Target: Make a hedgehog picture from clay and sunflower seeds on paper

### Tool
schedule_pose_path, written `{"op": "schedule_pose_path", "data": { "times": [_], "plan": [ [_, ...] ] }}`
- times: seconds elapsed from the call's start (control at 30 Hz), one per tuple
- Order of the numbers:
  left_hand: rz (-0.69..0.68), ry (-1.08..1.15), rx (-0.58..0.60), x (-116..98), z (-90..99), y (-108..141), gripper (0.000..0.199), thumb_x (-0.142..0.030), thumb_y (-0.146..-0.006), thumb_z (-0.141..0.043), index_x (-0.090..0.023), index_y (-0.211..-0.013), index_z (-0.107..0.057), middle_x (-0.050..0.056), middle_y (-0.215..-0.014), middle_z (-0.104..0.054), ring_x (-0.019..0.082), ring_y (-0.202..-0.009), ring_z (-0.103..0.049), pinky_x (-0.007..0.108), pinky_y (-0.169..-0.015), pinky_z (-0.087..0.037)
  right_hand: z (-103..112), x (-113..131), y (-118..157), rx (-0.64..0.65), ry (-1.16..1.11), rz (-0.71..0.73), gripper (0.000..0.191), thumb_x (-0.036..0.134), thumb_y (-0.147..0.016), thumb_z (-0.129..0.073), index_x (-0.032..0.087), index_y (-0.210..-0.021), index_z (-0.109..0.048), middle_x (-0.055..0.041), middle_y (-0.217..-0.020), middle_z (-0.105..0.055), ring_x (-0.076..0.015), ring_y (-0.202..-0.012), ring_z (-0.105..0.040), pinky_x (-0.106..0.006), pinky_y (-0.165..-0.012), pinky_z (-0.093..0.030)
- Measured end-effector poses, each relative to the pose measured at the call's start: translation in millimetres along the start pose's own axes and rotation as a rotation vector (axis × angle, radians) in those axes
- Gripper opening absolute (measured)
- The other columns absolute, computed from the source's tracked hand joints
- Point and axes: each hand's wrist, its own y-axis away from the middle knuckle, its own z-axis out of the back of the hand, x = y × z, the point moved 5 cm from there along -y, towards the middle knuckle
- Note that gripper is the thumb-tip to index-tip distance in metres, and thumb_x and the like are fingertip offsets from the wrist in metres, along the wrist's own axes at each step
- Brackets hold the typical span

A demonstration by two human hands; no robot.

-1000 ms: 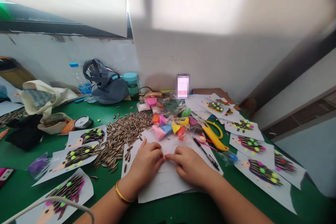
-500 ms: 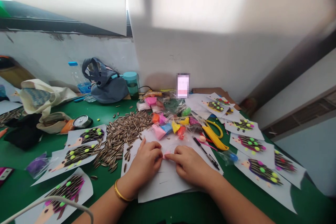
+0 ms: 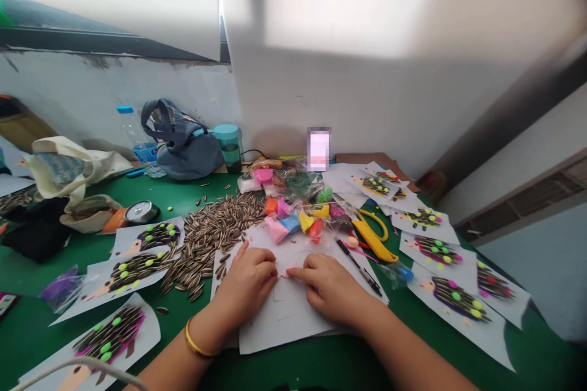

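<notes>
A small bit of pink modelling clay (image 3: 290,269) lies on the white paper (image 3: 270,335) between my hands. My right hand (image 3: 330,284) presses its index fingertip onto the clay, its other fingers curled under. To the left, my left hand (image 3: 250,281) rests on the paper with its fingers bent toward the thumb, slightly apart from the clay. Whatever those fingertips hold, if anything, is too small to make out. Faint drawn lines show on the sheet. Just beyond are bagged lumps of coloured clay (image 3: 276,230). A black pen (image 3: 360,267) lies right of my right hand.
Sunflower seeds (image 3: 215,229) are heaped at the left. Hedgehog pictures (image 3: 452,299) of seeds and clay lie on both sides. Yellow-handled scissors (image 3: 373,241), a lidded cup (image 3: 228,149), a blue bag (image 3: 190,153) and a tin (image 3: 141,212) stand or lie farther back.
My left hand has drawn slightly left, away from the pink clay, widening the gap between my hands. My right index finger stays on the clay. The view has shifted a little.
</notes>
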Motion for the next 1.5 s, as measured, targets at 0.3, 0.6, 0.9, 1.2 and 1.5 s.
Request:
{"op": "schedule_pose_path", "data": {
  "times": [0.3, 0.6, 0.9, 1.2, 1.5],
  "plan": [
    [-0.006, -0.049, -0.028, -4.1, -5.0, -2.7, 0.012, -0.015, -0.088, -0.06, -0.023, -0.086, -0.069, 0.002, -0.09, -0.068, 0.022, -0.09, -0.063, 0.056, -0.11, -0.031, -2.6, 0.7, 0.8, -0.001, 0.022, 0.015, 0.054, 0.009, -0.083, -0.052, 0.034, -0.13, -0.061, -0.0041, -0.098, -0.056, -0.0197, -0.091, -0.051, -0.033, -0.083, -0.037],
    [-0.022, -0.062, -0.048, -4.2, -1.5, -2.1, 0.016, -0.013, -0.089, -0.05, -0.02, -0.084, -0.064, 0.001, -0.083, -0.068, 0.019, -0.082, -0.064, 0.056, -0.113, -0.029, -11.2, 14.1, -3.1, 0.017, 0.266, 0.048, 0.05, 0.012, -0.085, -0.055, 0.031, -0.131, -0.058, -0.0068, -0.097, -0.057, -0.0234, -0.09, -0.047, -0.037, -0.08, -0.032],
    [0.047, 0.042, -0.072, 5.1, -4.1, 0.9, 0.025, -0.007, -0.083, -0.056, -0.022, -0.099, -0.068, 0.001, -0.092, -0.072, 0.02, -0.091, -0.066, 0.054, -0.111, -0.03, -15.2, 11.1, -3.2, -0.051, 0.106, 0.024, 0.052, 0.009, -0.083, -0.053, 0.026, -0.132, -0.057, -0.0063, -0.101, -0.057, -0.0223, -0.098, -0.049, -0.035, -0.084, -0.035],
    [0.075, 0.042, -0.001, 6.7, -5.7, -0.3, 0.021, -0.009, -0.085, -0.06, -0.023, -0.093, -0.073, 0.001, -0.086, -0.07, 0.021, -0.088, -0.064, 0.054, -0.106, -0.035, -15.1, 12.8, -4.1, -0.008, 0.127, 0.006, 0.055, 0.011, -0.082, -0.054, 0.029, -0.134, -0.055, -0.0068, -0.102, -0.058, -0.0245, -0.098, -0.05, -0.038, -0.086, -0.037],
    [-0.133, -0.08, 0.041, 1.5, -5.2, 4.9, 0.026, -0.01, -0.088, -0.063, -0.029, -0.102, -0.075, 0.0, -0.083, -0.063, 0.017, -0.08, -0.06, 0.061, -0.11, -0.033, -6.4, 7.3, -3.7, -0.016, -0.047, -0.024, 0.051, 0.009, -0.081, -0.051, 0.02, -0.13, -0.058, -0.0084, -0.11, -0.061, -0.0235, -0.105, -0.053, -0.037, -0.096, -0.041]
  ]
}}
